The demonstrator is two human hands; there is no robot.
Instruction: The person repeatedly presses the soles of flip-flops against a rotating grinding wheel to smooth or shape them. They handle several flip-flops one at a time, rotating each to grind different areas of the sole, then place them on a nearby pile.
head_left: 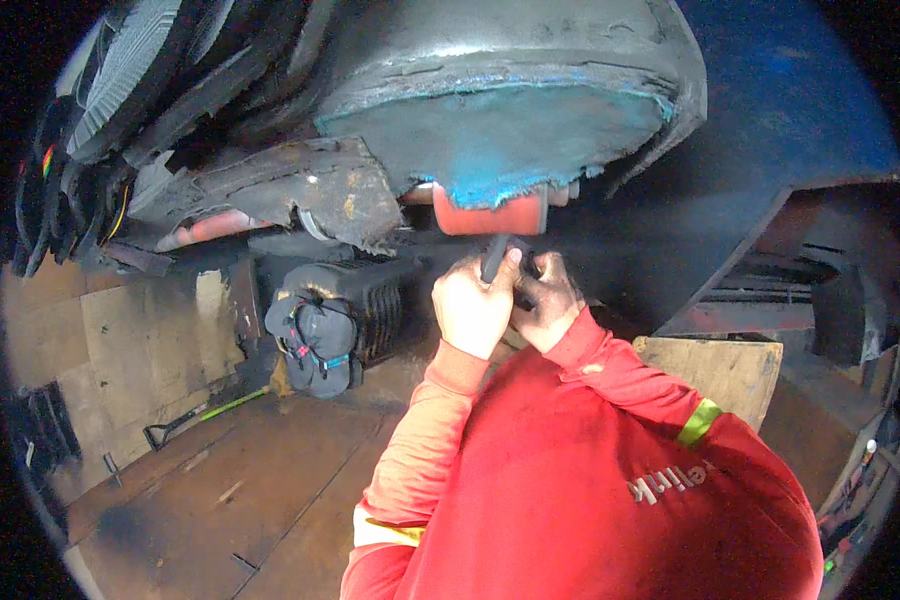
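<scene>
My left hand (470, 312) is closed, its thumb pressed on a short dark strip (493, 258) that sticks up between my hands. Right beside it my right hand (550, 300), its fingers blackened, is closed on something dark. Its grip is in shadow, so I cannot tell whether it holds the same strip. Just beyond both hands lies a red roller (490, 215). Above that roller hangs the torn, ragged edge of a dark rubber-like sheet (470, 150) with bright blue-teal patches.
Several black rolls or belts (120, 90) are stacked at the far left. A jagged dirty metal plate (340, 190) juts out left of the roller. Bundled dark rolls (315, 335) stand on the brown floor (210, 500), near a green-handled tool (235, 403). A wooden board (715, 370) is at the right.
</scene>
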